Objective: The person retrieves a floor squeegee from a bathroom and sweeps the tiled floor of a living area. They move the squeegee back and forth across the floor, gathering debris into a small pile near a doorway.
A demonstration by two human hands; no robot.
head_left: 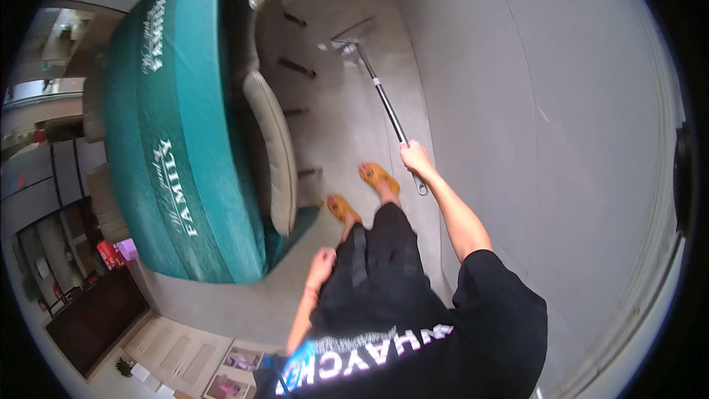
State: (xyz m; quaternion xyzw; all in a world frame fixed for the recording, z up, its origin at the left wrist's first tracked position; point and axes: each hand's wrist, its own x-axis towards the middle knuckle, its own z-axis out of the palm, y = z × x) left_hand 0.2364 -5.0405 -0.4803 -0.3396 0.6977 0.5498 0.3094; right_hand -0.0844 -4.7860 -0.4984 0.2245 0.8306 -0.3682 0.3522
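Observation:
My right hand [416, 157] is wrapped round the upper part of a long-handled floor mop [388, 109]. Its pole is black and silver, with a grey end that sticks out behind my hand. The pole slants forward and left to a wide, thin head [347, 43] low at the floor; blur hides whether this is a flat mop or a squeegee. Beside my left thigh hangs my left hand [322, 264], its fingers curled in with nothing visible in them. A red band circles that wrist.
On the left stands a table under a green cloth [199, 103] with white lettering. A beige padded chair [272, 151] and dark chair legs [297, 67] edge the floor strip. A grey wall [502, 89] runs along the right. My feet wear yellow slippers [380, 177]. White drawers [173, 347] stand lower left.

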